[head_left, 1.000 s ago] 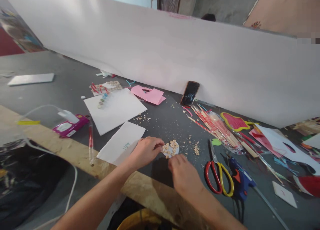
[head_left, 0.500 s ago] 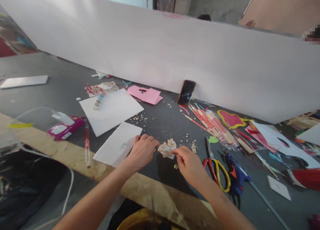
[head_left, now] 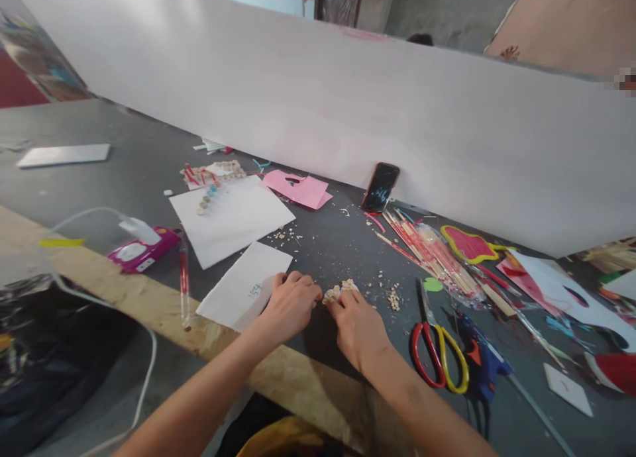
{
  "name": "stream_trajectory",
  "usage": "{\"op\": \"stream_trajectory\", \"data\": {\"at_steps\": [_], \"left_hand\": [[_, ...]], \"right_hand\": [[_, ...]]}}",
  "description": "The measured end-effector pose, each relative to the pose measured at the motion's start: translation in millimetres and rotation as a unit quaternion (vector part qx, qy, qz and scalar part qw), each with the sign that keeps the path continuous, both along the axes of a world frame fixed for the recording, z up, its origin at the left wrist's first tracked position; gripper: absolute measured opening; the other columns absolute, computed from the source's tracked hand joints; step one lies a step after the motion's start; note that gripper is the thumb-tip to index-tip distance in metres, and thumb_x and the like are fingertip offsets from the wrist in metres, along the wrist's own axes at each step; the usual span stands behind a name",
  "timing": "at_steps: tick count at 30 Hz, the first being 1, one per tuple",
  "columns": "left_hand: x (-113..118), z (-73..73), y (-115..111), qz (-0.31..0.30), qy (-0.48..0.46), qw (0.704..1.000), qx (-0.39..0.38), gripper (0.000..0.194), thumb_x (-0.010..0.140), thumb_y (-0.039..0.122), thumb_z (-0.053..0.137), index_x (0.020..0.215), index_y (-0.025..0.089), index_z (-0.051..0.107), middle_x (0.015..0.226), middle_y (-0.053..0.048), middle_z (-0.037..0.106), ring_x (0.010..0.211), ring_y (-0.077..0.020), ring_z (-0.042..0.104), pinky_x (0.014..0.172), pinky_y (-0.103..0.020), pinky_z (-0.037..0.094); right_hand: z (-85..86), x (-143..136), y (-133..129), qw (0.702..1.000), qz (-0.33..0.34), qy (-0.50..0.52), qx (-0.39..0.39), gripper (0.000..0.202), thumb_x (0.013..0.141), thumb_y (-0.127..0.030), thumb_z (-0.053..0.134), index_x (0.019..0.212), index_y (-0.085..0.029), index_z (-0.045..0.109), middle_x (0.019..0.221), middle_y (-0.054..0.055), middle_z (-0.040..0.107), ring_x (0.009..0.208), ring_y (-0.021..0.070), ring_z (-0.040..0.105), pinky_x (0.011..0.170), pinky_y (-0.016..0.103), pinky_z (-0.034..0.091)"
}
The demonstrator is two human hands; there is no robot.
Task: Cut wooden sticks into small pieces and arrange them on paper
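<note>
A small white paper piece covered with beige bits (head_left: 342,289) lies on the dark tabletop, partly hidden by my fingers. My right hand (head_left: 362,328) is closed over its near right side, fingertips on the bits. My left hand (head_left: 294,304) sits just left of the piece with its fingers curled and pressed together; what they hold, if anything, is hidden. Beneath that hand lies a white sheet with a number written on it (head_left: 243,288). Loose beige bits (head_left: 394,299) are scattered to the right of the piece.
Scissors with red and yellow handles (head_left: 437,351) and a blue glue gun (head_left: 484,357) lie right. Behind them are wrapped sticks (head_left: 442,255). A phone (head_left: 381,187) leans on the white upright board (head_left: 298,93). Left are a white panel (head_left: 231,225) and a purple power strip (head_left: 144,250).
My right hand has moved left onto the paper piece, covering the near side that showed before. My left hand stays beside it. The loose bit near my right hand is no longer visible.
</note>
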State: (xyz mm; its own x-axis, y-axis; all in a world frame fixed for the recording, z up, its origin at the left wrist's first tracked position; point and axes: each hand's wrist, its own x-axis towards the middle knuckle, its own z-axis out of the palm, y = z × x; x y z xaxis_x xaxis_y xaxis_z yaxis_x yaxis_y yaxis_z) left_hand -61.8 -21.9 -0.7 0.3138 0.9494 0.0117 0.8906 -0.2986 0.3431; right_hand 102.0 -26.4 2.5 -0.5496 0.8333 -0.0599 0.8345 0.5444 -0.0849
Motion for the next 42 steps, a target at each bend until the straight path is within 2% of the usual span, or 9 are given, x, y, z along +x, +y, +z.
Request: {"op": "stream_trajectory", "data": {"at_steps": [6,8,11,14,21,29,33,38,42], "left_hand": [[0.5,3.5,1.2,-0.008,-0.002,1.000,0.000,0.020,0.079,0.014,0.046,0.089,0.023,0.060,0.089,-0.004,0.062,0.093,-0.0233,0.049,0.079,-0.040,0.028],[3.2,3.7,3.0,-0.023,-0.002,1.000,0.005,0.024,0.079,0.013,0.046,0.095,0.026,0.059,0.090,-0.004,0.062,0.094,-0.0236,0.048,0.080,-0.041,0.028],[7.3,2.5,6.1,-0.053,0.004,0.999,0.006,0.024,0.079,0.013,0.047,0.091,0.027,0.061,0.088,-0.004,0.062,0.092,-0.0241,0.048,0.082,-0.043,0.027],[9.7,-0.5,8.3,-0.059,0.007,0.998,0.002,0.021,0.079,0.013,0.047,0.087,0.025,0.062,0.085,-0.005,0.062,0.091,-0.0249,0.048,0.082,-0.044,0.027],[9.0,-5.5,8.3,-0.054,0.008,0.999,-0.002,0.025,0.082,0.012,0.043,0.094,0.026,0.060,0.089,-0.004,0.064,0.091,-0.0241,0.049,0.080,-0.043,0.028],[7.1,0.2,4.7,-0.056,-0.005,0.998,-0.001,0.024,0.082,0.015,0.045,0.098,0.026,0.060,0.093,-0.003,0.064,0.094,-0.0227,0.050,0.084,-0.040,0.027],[8.6,3.5,-1.2,-0.083,-0.012,0.996,0.002,0.024,0.081,0.016,0.048,0.097,0.028,0.061,0.097,-0.003,0.062,0.095,-0.0231,0.048,0.088,-0.042,0.024],[12.5,1.7,-2.5,-0.077,-0.018,0.997,0.011,0.023,0.080,0.016,0.050,0.096,0.028,0.062,0.099,-0.003,0.060,0.096,-0.0226,0.047,0.090,-0.042,0.023],[9.2,2.7,2.1,-0.066,-0.025,0.997,0.009,0.026,0.080,0.014,0.047,0.095,0.028,0.062,0.098,-0.003,0.060,0.094,-0.0217,0.048,0.089,-0.041,0.024]], "right_hand": [[-7.3,-7.7,-8.7,0.999,0.020,-0.046,0.014,0.030,0.082,-0.013,0.042,0.107,-0.015,0.056,0.094,0.012,0.057,0.090,0.0239,0.049,0.067,0.034,0.043],[-8.0,-8.5,-13.0,0.998,0.023,-0.060,0.018,0.032,0.081,-0.012,0.043,0.111,-0.013,0.054,0.094,0.013,0.057,0.090,0.0251,0.049,0.065,0.035,0.043],[-8.6,-7.5,-20.6,0.997,0.031,-0.072,0.026,0.035,0.081,-0.011,0.044,0.115,-0.012,0.052,0.094,0.014,0.057,0.089,0.0252,0.049,0.064,0.036,0.042],[-10.1,-3.2,-29.1,0.996,0.043,-0.073,0.031,0.035,0.081,-0.012,0.043,0.115,-0.014,0.051,0.093,0.013,0.057,0.088,0.0243,0.049,0.064,0.036,0.041],[-12.5,13.9,-47.1,0.995,0.069,-0.066,0.027,0.036,0.079,-0.016,0.048,0.115,-0.015,0.051,0.089,0.009,0.057,0.081,0.0234,0.048,0.062,0.035,0.037],[-10.4,29.6,-61.3,0.996,0.079,-0.045,0.012,0.036,0.079,-0.018,0.050,0.114,-0.016,0.053,0.089,0.008,0.060,0.084,0.0223,0.049,0.066,0.034,0.036],[-10.5,30.3,-53.0,0.996,0.081,-0.023,0.002,0.027,0.082,-0.016,0.048,0.107,-0.021,0.057,0.089,0.005,0.062,0.084,0.0193,0.050,0.068,0.031,0.036],[-21.4,20.6,-45.5,0.998,0.061,0.006,0.003,0.012,0.082,-0.016,0.050,0.078,-0.021,0.060,0.078,0.002,0.061,0.077,0.0170,0.051,0.066,0.029,0.035],[-19.7,19.4,-41.0,0.999,0.035,0.040,0.012,0.011,0.081,-0.012,0.049,0.079,-0.019,0.058,0.078,0.004,0.060,0.076,0.0180,0.050,0.065,0.030,0.035]]}}
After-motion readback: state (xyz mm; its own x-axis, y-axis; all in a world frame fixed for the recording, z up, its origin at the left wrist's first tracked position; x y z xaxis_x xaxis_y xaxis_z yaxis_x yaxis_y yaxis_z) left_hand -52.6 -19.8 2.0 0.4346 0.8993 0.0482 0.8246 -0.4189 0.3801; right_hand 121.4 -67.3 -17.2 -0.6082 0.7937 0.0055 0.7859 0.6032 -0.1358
